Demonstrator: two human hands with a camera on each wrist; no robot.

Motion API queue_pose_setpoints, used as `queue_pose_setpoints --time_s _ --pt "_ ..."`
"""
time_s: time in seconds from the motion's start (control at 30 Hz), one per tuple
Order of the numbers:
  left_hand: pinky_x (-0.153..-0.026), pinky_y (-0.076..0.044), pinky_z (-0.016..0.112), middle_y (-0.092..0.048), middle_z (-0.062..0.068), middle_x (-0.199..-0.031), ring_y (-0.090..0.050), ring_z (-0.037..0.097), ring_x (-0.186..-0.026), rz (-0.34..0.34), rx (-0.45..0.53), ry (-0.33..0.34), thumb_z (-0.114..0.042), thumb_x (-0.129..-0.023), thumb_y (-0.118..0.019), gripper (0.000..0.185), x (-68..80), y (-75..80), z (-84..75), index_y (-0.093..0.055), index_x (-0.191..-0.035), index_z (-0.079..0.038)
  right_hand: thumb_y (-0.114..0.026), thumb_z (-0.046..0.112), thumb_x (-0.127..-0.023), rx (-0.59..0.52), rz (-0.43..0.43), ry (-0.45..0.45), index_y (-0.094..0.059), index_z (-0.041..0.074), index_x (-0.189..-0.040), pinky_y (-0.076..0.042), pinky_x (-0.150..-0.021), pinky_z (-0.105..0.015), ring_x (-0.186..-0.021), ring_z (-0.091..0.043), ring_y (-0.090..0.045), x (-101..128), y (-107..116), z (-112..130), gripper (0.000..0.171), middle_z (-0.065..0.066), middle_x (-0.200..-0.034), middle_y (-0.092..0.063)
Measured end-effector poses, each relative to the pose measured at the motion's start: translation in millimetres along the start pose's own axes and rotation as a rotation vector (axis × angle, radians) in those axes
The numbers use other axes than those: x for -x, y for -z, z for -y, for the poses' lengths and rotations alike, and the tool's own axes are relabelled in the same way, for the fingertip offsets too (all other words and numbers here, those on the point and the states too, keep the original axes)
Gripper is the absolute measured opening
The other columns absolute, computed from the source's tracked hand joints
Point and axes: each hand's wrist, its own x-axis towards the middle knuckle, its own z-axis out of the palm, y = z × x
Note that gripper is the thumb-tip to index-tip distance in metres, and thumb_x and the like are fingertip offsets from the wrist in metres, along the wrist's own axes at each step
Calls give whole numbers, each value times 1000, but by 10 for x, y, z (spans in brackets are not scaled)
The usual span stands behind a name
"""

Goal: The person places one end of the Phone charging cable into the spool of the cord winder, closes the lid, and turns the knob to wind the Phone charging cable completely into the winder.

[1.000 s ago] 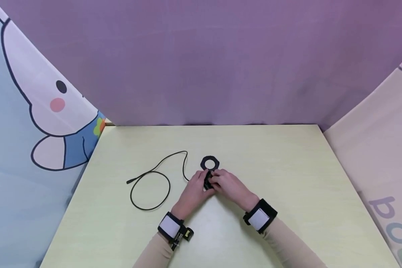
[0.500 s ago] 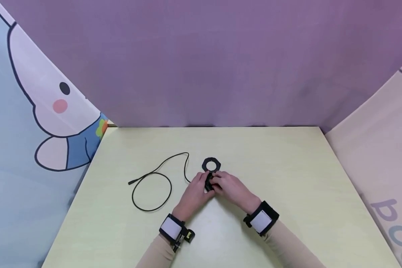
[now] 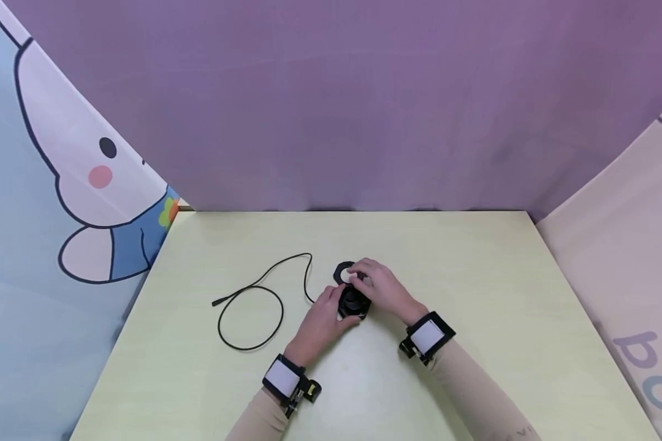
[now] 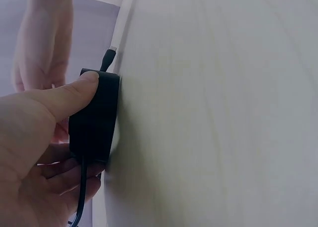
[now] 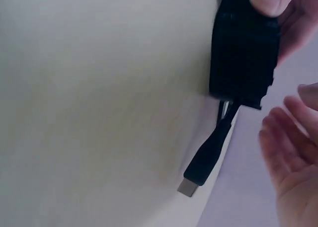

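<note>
My left hand (image 3: 321, 318) holds a black, many-sided case (image 3: 355, 304) on the table, thumb on the near side and fingers on the far side. In the left wrist view its thumb presses on the case wall (image 4: 99, 115), and a black cable runs out beside the fingers. A short lead with a USB-C plug (image 5: 201, 160) sticks out of the case's other side in the right wrist view. My right hand (image 3: 385, 286) hovers just past the case, over the black ring-shaped lid (image 3: 339, 274), its fingers loosely bent and apart from the case. Whether its fingertips touch the ring is unclear.
The thin black cable (image 3: 281, 306) lies looped on the pale table (image 3: 463, 263) to the left, with its connector end (image 3: 216, 302) farthest left. A purple cloth (image 3: 358, 104) hangs behind the table, and printed cloths stand at both sides.
My right hand has lifted off the case and moved away from me, over the ring. The case's round top now shows. My left hand keeps its hold.
</note>
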Motion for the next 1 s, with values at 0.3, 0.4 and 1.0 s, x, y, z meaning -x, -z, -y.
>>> queue_pose_setpoints --time_s 0.3,0.4,1.0 --pt "-101 -55 42 -60 20 -129 -64 29 -116 21 -4 30 -36 -89 -82 78 1 -2 4 -49 -145 8 -65 18 -102 65 73 -92 -60 -5 -138 -39 -117 -52 -137 -39 -51 -138 -67 -129 43 -22 -142 -59" --pt "-102 -54 41 -60 19 -129 -63 27 -117 27 -9 37 -38 -90 -81 79 2 -10 6 -49 -145 8 -62 21 -104 41 97 -104 -54 -3 -145 -35 -121 -53 -142 -40 -46 -147 -85 -174 48 -23 -150 -52" --pt "-104 -53 41 -59 19 -131 -63 28 -119 25 -14 39 -39 -91 -80 80 1 -18 1 -48 -147 8 -58 22 -106 -1 143 -144 -50 1 -150 -36 -120 -48 -143 -35 -48 -244 -98 -210 49 -18 -151 -54"
